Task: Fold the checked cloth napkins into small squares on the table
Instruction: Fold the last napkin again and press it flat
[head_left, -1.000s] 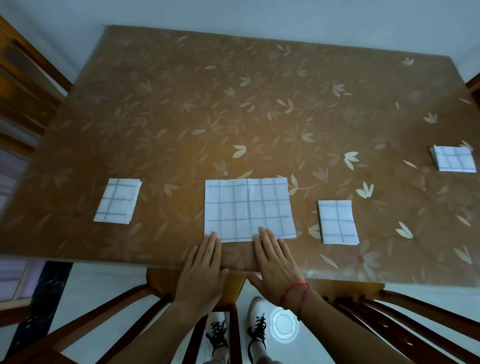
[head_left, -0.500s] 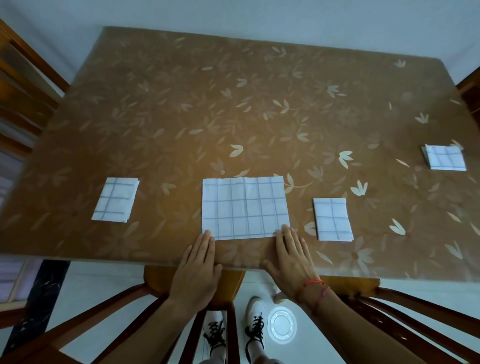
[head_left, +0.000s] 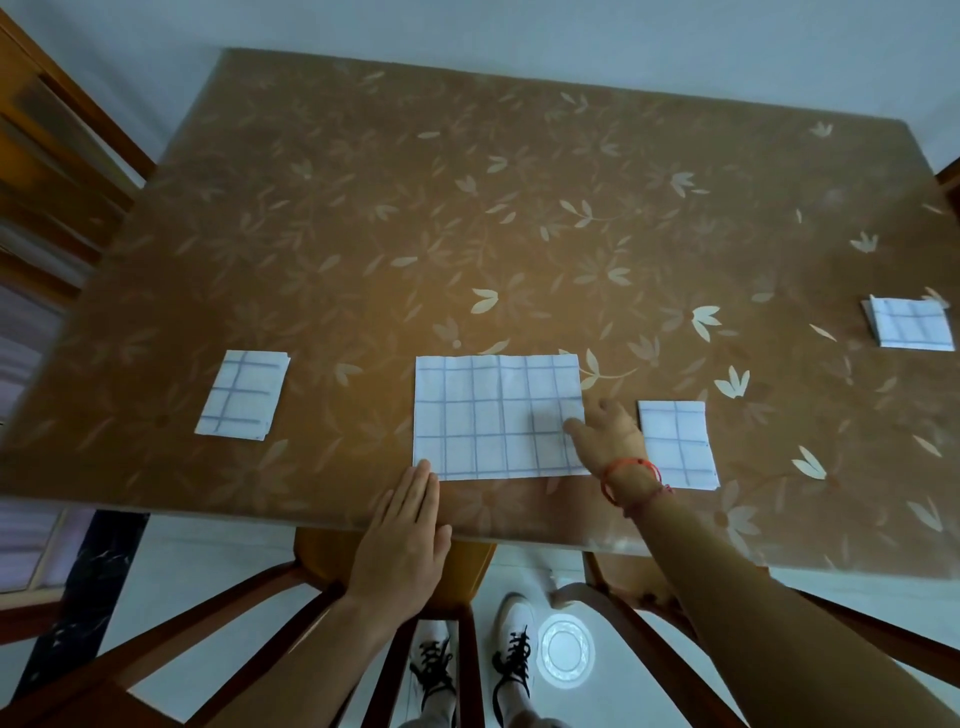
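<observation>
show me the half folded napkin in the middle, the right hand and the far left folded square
half folded napkin (head_left: 488, 415), head view, middle of its top face
right hand (head_left: 608, 434), head view, back of the hand
far left folded square (head_left: 242, 395), head view, centre of its top layer

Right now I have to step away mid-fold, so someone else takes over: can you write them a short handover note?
Left hand: open and flat, fingertips at the near left corner of the centre napkin.
Right hand: at that napkin's right edge; blurred, grip unclear.
Done: left square, right square and far right square lie folded small on the table.
Left: the centre napkin is a wide rectangle; fold it down to a small square.
</observation>
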